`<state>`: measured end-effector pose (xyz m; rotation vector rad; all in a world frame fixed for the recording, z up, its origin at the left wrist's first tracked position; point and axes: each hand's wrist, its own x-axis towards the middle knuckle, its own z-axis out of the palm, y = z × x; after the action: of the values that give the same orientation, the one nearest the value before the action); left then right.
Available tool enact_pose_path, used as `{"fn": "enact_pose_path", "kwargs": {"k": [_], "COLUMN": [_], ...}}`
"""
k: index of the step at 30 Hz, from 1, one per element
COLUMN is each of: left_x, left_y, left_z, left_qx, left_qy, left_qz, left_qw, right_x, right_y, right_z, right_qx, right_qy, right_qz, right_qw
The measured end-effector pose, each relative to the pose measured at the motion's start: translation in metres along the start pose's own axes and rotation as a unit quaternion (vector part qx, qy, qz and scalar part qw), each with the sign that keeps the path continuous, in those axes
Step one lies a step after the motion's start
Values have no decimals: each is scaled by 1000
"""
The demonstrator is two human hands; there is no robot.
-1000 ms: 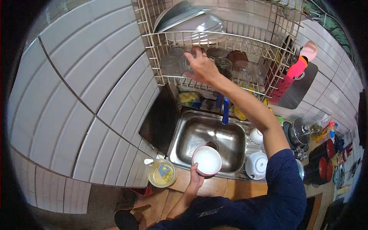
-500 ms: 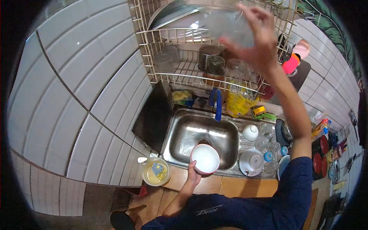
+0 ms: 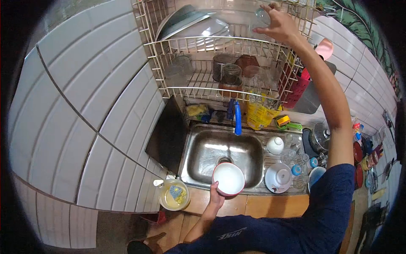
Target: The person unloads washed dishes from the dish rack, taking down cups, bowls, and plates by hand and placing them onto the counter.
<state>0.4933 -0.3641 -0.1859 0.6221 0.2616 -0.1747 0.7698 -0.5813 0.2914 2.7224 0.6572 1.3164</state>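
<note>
Sink, one held bowl, one held glass

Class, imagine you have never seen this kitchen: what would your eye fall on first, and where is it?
The eye goes first to the right hand, raised at the top of the wire rack with a clear glass in its grip. Lower down, the left hand holds a red-rimmed white bowl over the near side of the steel sink. Above the sink, the bright blue tap stands out.

Right hand high, left hand low
</note>
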Motion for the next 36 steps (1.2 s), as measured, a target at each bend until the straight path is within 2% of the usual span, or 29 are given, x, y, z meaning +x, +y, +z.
{"fn": "enact_pose_path", "kwargs": {"k": [1,2,4,6,8,9,12,13,15,16,19,22,23,24,26,28,31,34,36], "left_x": [0,1,2,3,0,-1,2,3,7,9,9,9,10,11,8,7,7,5,3], "left_y": [0,-1,2,4,9,12,11,10,8,7,7,8,9,10,13,16,14,15,16], "left_z": [-3,-5,-8,-7,-1,2,1,-2,-9,-11,-14,-12,-13,-13,-8,-8,-14,-17,-13], "left_qx": [-2,-4,-3,-2,-8,-4,-2,-1,10,8,-9,3,10,17,10,4,8,9,18], "left_qy": [5,8,5,4,28,33,39,39,25,26,10,9,7,5,8,13,9,12,12], "left_qz": [2,4,2,1,9,14,5,7,18,20,4,7,5,4,4,1,8,-5,5], "left_qw": [1000,1000,1000,1000,1000,999,999,999,999,999,1000,1000,1000,1000,1000,1000,1000,1000,1000], "right_x": [1,6,18,29,47,56,79,74,56,55,50,42,57,55,49,49,46,31,17], "right_y": [7,14,22,27,37,45,67,71,67,61,40,37,83,70,48,51,37,25,13], "right_z": [5,16,38,38,34,37,47,54,65,64,57,54,60,59,61,66,54,44,43], "right_qx": [38,34,-134,-162,-133,-135,-44,-42,-133,-131,-170,-140,-30,-28,-121,-113,-143,-160,-207], "right_qy": [-57,-55,5,-17,-227,-228,-324,-323,-243,-243,-234,-211,-292,-289,-248,-212,-271,-213,4], "right_qz": [48,53,86,118,151,155,245,246,172,169,231,246,211,207,257,234,263,222,155], "right_qw": [996,996,987,980,953,952,913,913,945,946,929,936,932,934,926,942,915,938,966]}}
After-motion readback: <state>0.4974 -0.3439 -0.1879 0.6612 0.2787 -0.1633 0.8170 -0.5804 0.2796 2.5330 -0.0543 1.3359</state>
